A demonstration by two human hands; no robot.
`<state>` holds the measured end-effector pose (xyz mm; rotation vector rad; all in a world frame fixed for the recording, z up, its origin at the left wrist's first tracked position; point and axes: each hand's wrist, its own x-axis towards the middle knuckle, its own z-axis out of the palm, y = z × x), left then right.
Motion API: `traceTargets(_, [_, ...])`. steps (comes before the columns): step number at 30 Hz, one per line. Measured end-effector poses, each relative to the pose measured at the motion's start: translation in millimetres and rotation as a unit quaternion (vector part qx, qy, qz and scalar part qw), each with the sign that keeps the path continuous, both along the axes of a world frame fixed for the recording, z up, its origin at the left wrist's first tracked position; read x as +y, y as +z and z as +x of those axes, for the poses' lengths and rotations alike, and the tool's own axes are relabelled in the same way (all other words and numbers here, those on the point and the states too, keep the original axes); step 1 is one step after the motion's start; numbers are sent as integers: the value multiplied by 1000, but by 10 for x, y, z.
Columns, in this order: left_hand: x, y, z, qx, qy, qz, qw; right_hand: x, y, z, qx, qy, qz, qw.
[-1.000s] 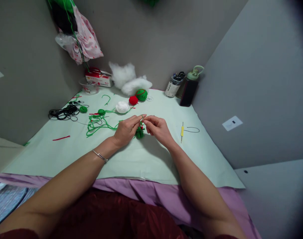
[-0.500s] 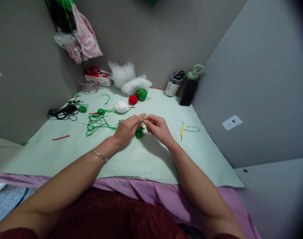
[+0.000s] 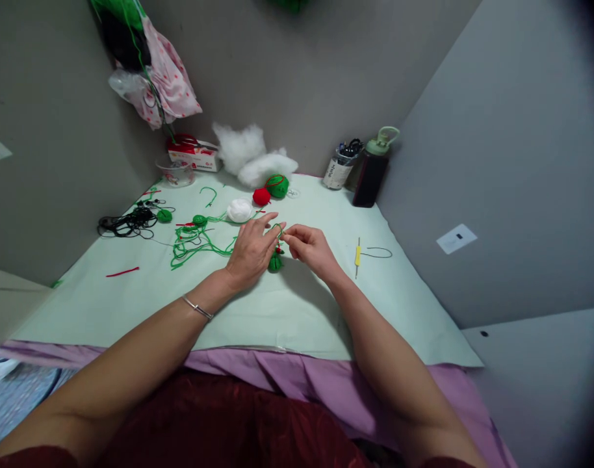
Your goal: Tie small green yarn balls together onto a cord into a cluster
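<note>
My left hand (image 3: 251, 252) has its index finger raised and apart, while its other fingers and thumb close on green yarn (image 3: 276, 227) that loops up at the fingertips. My right hand (image 3: 310, 249) pinches the same yarn between thumb and index finger, right beside the left fingertips. Just beneath the hands is a small green yarn ball (image 3: 275, 262) with red bits at its top; it seems joined to the strand, though the join is partly hidden by fingers.
Left of my hands lie tangled green yarn (image 3: 204, 244), black cord (image 3: 131, 221) and a red strand (image 3: 122, 272). Behind are white yarn (image 3: 239, 210), red yarn (image 3: 261, 197), a green ball (image 3: 278, 187) and stuffing (image 3: 243, 153). A yellow-handled tool (image 3: 358, 256) and a bottle (image 3: 372, 172) are rightward.
My left index finger has lifted and spread away, and the green yarn now shows as a wider loop between the hands. My right hand keeps its pinch almost in place.
</note>
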<state>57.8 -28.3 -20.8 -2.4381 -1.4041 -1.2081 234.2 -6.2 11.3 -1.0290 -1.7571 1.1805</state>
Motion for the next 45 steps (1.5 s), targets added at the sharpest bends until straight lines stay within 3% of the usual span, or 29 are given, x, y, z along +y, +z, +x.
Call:
traceTargets(11, [-3,1,19,8,-15,2,1000,2,2,2,66,24,-74,995])
traceTargets(45, [40,-75,-22,58,-22,-12,998,31,0,-3,86,42,-123,988])
